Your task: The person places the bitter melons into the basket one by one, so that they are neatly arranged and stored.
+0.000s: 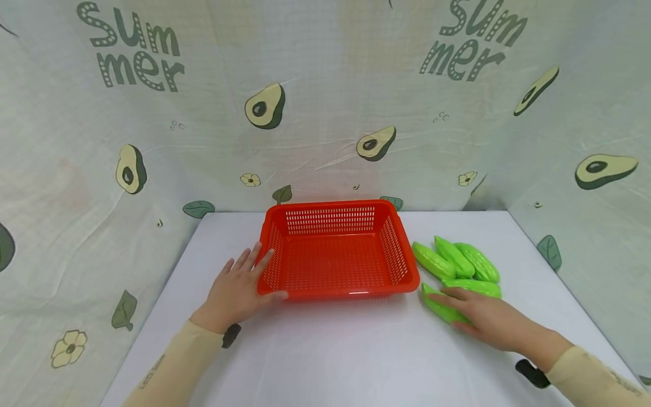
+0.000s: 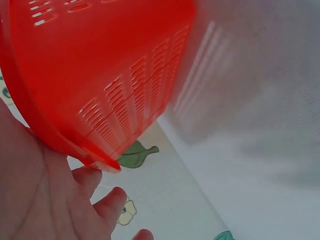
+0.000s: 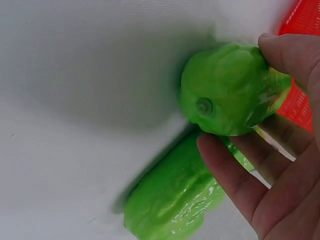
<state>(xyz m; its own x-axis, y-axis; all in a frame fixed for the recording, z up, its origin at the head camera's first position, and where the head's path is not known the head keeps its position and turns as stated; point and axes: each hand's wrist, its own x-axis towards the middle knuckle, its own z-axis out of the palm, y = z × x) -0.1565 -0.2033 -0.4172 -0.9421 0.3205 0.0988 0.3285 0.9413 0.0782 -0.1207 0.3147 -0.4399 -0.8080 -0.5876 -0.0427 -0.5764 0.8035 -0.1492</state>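
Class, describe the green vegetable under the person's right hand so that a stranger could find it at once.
Start at the red basket on the white table; a cluster of bumpy green vegetables lies to its right. The one meant is nearest the viewer, and only it lies under the right hand.

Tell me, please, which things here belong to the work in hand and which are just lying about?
In hand:
- red basket, left hand on its side
- green gourd under right hand

Lying about:
- four more gourds beside it
- avocado-print cloth
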